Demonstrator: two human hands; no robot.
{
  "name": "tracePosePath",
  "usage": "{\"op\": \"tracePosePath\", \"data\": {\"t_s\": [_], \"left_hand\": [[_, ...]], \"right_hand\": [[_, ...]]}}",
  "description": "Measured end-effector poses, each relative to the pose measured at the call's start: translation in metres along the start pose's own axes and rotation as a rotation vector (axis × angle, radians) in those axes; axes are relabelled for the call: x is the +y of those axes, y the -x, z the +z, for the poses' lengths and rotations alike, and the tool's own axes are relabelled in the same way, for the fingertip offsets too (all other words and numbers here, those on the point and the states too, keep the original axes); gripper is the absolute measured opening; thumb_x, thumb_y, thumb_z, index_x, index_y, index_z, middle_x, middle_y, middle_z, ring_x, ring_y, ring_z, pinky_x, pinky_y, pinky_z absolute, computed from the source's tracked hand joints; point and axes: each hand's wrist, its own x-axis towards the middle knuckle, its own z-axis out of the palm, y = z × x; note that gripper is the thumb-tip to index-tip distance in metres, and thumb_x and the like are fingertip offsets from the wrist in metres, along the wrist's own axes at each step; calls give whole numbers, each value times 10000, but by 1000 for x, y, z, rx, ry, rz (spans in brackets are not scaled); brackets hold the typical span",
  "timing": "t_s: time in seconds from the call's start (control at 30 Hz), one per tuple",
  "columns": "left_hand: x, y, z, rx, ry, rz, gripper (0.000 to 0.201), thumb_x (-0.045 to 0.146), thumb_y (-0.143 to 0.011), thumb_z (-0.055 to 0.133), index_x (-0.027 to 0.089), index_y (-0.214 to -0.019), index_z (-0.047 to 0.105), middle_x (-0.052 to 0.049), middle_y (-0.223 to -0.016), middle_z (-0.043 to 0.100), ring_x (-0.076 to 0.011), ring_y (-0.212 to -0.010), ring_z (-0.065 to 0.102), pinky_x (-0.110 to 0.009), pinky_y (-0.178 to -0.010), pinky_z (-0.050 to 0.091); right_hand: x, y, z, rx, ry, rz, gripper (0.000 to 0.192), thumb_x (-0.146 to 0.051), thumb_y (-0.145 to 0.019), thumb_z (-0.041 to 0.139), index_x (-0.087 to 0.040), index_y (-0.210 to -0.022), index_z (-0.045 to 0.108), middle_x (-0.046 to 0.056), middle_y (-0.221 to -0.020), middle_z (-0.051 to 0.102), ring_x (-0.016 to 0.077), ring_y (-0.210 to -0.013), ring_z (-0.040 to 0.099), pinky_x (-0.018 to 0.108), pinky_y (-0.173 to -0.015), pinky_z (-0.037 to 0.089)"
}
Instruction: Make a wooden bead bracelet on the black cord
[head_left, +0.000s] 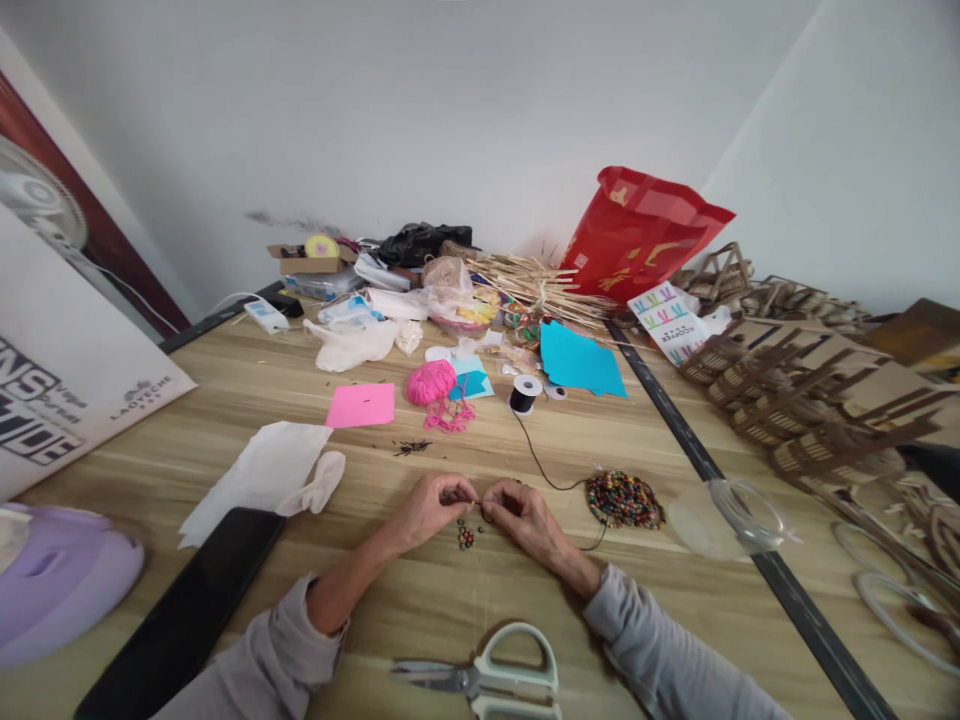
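My left hand (433, 502) and my right hand (523, 512) meet at the middle of the wooden table (480, 600), fingertips pinched together. Between them runs a thin black cord (541, 468) that leads back to a black spool (525, 393). My left fingers pinch a small bead at the cord's end; my right fingers pinch the cord. A few threaded beads (466, 537) hang just below the hands. A pile of multicoloured beads (624, 499) lies to the right of my right hand.
Scissors (491, 680) lie near the front edge. A black phone (184, 620) and white tissues (262, 475) sit at left, pink yarn (433, 384), pink paper (361, 405) and blue paper (579, 362) further back. A clear lid (731, 515), wooden cut-outs (810, 400) and red bag (637, 235) stand at right.
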Motion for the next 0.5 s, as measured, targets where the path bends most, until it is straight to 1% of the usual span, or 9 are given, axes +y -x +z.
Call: {"op": "tracePosePath", "data": {"t_s": [0.13, 0.27, 0.5], "left_hand": [[-2, 0, 0, -1, -22, 11, 108, 130, -716, 608, 123, -784, 692, -43, -722, 677, -149, -682, 604, -240, -656, 471], [0, 1, 0, -3, -26, 6, 103, 127, -712, 612, 119, -775, 693, -47, -718, 677, -154, -685, 605, -247, -663, 473], [0, 1, 1, -16, -7, 16, 115, 120, -715, 612, 123, -800, 689, -46, -732, 679, -154, -693, 606, -247, -662, 472]], "right_hand": [[3, 0, 1, -12, -50, 12, 187, -326, -809, 592, -145, -773, 620, -1, -653, 540, 113, -593, 459, 218, -552, 360], [6, 0, 1, -28, -116, 31, 179, -327, -789, 625, -153, -780, 582, -17, -646, 520, 105, -582, 445, 214, -543, 354], [4, 0, 1, -12, -70, 20, 187, -321, -777, 643, -164, -726, 555, -29, -619, 499, 101, -569, 429, 207, -524, 342]]}}
